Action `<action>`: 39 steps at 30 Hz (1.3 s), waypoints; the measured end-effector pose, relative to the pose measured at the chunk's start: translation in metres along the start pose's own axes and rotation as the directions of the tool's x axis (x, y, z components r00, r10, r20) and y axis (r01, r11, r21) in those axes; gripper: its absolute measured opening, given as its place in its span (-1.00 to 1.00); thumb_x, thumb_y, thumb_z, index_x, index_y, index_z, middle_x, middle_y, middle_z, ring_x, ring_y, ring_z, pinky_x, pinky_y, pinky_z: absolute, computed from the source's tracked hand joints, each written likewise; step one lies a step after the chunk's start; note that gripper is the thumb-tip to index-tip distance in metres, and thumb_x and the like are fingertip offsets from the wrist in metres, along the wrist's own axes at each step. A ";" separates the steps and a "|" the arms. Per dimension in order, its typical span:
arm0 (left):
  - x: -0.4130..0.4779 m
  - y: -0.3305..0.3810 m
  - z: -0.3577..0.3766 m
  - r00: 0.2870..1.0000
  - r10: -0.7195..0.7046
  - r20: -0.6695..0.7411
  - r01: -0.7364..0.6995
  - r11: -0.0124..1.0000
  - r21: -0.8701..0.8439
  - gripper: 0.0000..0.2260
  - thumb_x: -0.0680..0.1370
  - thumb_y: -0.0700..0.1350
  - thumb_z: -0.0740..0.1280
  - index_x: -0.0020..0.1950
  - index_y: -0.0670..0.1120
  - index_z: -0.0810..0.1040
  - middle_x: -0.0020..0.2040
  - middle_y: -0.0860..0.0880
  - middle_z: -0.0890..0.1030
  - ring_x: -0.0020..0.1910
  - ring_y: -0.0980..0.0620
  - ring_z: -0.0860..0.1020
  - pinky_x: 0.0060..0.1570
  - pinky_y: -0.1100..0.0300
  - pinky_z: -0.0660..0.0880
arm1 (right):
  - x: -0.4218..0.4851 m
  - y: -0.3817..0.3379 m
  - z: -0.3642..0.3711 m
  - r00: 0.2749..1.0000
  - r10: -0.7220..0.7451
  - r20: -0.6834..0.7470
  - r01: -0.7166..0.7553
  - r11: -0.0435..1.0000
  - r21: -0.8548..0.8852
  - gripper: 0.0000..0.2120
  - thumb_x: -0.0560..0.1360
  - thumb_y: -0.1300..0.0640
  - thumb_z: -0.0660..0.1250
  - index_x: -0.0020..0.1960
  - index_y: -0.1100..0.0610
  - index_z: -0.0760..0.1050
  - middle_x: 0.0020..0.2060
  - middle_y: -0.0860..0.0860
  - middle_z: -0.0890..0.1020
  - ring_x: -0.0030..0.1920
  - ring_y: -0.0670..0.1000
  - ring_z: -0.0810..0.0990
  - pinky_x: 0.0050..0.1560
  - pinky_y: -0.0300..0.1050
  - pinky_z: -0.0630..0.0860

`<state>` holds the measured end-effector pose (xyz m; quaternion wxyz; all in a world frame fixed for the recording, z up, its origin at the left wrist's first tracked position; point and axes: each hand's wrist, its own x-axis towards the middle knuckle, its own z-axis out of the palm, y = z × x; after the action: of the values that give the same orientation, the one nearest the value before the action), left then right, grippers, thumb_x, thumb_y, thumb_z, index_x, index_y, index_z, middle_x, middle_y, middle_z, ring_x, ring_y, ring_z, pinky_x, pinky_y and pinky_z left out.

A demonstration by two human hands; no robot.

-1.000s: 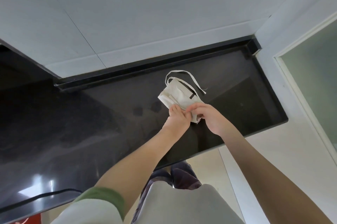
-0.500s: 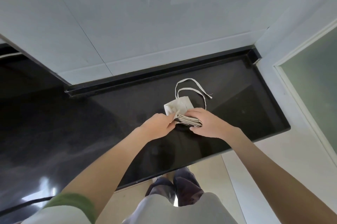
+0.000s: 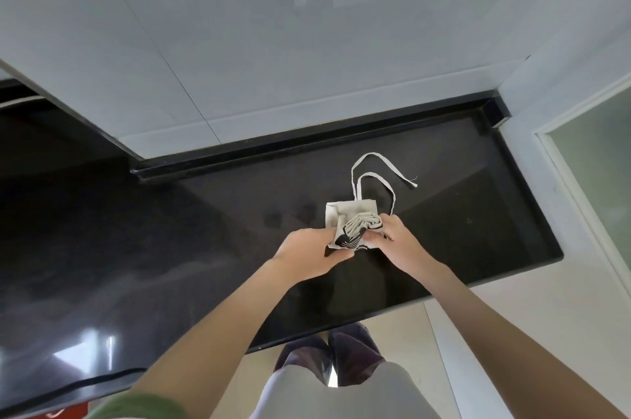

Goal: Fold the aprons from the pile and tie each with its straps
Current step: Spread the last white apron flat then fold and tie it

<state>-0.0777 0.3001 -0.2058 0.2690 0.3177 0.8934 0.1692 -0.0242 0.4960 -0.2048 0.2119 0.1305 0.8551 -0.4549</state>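
Rolled tighter than half a second ago, the apron (image 3: 353, 219) sits on the desk (image 3: 205, 248), gripped by fingers of the left hand (image 3: 307, 253) and right hand (image 3: 397, 242), its straps (image 3: 409, 182) loose beyond, so tying remains.

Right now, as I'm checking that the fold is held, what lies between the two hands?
The folded apron, gripped by the left hand and the right hand on the black counter; its straps trail toward the wall. Head view shows it.

Matt cloth apron (image 3: 351, 218) on glossy black countertop (image 3: 205, 248).
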 end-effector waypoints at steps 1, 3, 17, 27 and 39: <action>0.002 0.002 0.001 0.999 -0.047 -0.012 0.047 0.999 -0.002 -0.63 0.61 0.22 0.13 0.05 -0.04 0.52 -0.09 0.05 0.62 -0.11 0.02 0.58 -0.13 0.21 0.43 | 0.002 -0.001 0.000 1.000 0.016 -0.007 -0.016 1.000 -0.003 -0.86 0.59 0.06 0.28 0.06 0.08 0.57 -0.10 -0.13 0.53 0.09 -0.03 0.41 0.07 -0.16 0.31; 0.010 0.002 0.001 0.991 -0.131 -0.029 0.129 0.991 -0.043 -0.59 0.63 0.20 0.09 -0.17 -0.09 0.45 -0.24 0.01 0.55 -0.21 -0.01 0.53 -0.20 0.18 0.38 | 0.005 -0.002 -0.001 0.997 0.044 -0.059 -0.045 0.999 -0.012 -0.80 0.60 0.07 0.26 0.00 0.20 0.56 -0.12 0.03 0.59 0.02 0.03 0.50 -0.01 -0.09 0.37; 0.037 0.021 -0.005 0.869 -0.492 0.051 0.425 0.688 -0.588 -0.70 0.58 0.08 0.25 -0.19 -0.14 0.42 -0.29 0.06 0.44 -0.27 0.10 0.44 -0.26 0.27 0.36 | 0.021 -0.008 0.010 0.962 0.169 -0.215 -0.193 0.977 -0.096 -0.77 0.64 0.07 0.10 0.08 0.20 0.44 -0.14 0.10 0.60 -0.11 0.10 0.55 -0.09 -0.04 0.42; 0.039 0.027 0.008 0.891 -0.453 -0.036 0.269 0.589 -0.762 -0.82 0.65 -0.01 0.17 0.10 -0.06 0.50 -0.02 0.00 0.60 -0.05 0.08 0.58 -0.12 0.33 0.52 | 0.021 -0.008 0.007 0.966 0.173 -0.195 -0.129 0.968 0.217 -0.81 0.67 0.04 0.06 -0.06 0.02 0.37 -0.28 -0.07 0.51 -0.23 -0.10 0.49 -0.17 -0.21 0.38; 0.044 0.016 0.005 0.834 -0.552 -0.011 0.474 0.726 -0.498 -0.71 0.67 -0.03 0.09 0.14 -0.19 0.51 0.09 -0.10 0.55 0.05 -0.02 0.51 0.16 0.08 0.44 | 0.032 -0.005 0.014 0.923 0.271 -0.273 -0.184 0.934 0.305 -0.87 0.63 0.13 0.18 -0.01 0.20 0.35 -0.29 -0.01 0.45 -0.26 -0.05 0.44 -0.24 -0.18 0.36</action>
<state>-0.0956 0.3419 -0.2186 0.3026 -0.0330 0.8950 0.3261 -0.0511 0.4825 -0.2231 0.1064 0.3276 0.7852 -0.5146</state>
